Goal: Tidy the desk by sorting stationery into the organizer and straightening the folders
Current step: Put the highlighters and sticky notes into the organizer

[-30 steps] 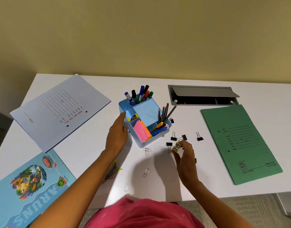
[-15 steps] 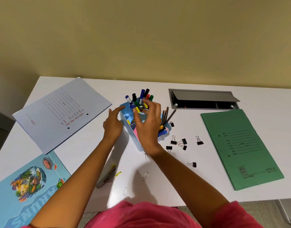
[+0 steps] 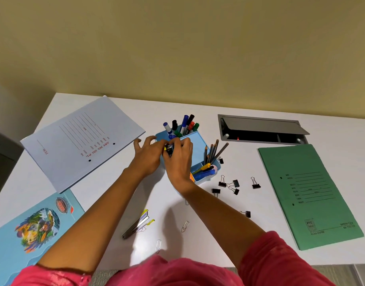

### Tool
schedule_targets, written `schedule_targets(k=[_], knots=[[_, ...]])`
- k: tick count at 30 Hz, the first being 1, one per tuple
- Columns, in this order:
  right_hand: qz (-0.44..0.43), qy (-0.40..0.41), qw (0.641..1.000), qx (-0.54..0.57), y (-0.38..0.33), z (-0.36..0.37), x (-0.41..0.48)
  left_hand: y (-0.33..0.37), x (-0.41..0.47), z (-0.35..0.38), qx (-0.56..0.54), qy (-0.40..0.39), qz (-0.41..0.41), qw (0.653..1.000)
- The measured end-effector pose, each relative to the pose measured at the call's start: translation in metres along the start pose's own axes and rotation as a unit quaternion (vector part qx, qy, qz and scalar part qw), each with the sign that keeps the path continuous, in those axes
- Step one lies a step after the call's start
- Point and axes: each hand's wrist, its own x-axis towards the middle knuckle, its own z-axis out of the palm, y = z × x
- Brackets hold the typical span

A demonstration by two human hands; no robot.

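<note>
Right hand [image 3: 178, 159] fingers pinch what seems a small, light, springy binder clip [image 3: 168, 150] over the organizer [image 3: 198, 141]; left hand [image 3: 147, 155] splayed, empty

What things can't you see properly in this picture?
Head view, the only one:
- The small black and yellow thing at the organizer: both hands cover most of it, so its kind is unclear.
- The organizer's front compartments: hidden under the right hand.
- The illustrated blue folder: cut off by the left edge.
- The printing on the green folder: too small to read.
</note>
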Motion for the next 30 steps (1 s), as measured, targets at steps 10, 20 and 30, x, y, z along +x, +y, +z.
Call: schedule_targets(k=[10, 20, 30], knots=[[0.000, -0.024, 0.999, -0.028, 0.004, 0.002, 0.000, 0.002, 0.007, 0.000, 0.048, -0.009, 0.007, 0.999], [-0.018, -0.012, 1.000, -0.019, 0.006, -0.004, -0.005, 0.006, 0.005, -0.001, 0.066, -0.016, 0.012, 0.998], [-0.243, 0.023, 0.970, 0.003, 0.028, -0.029, -0.070, 0.005, -0.026, 0.001, -0.190, 0.202, -0.057, 0.959]])
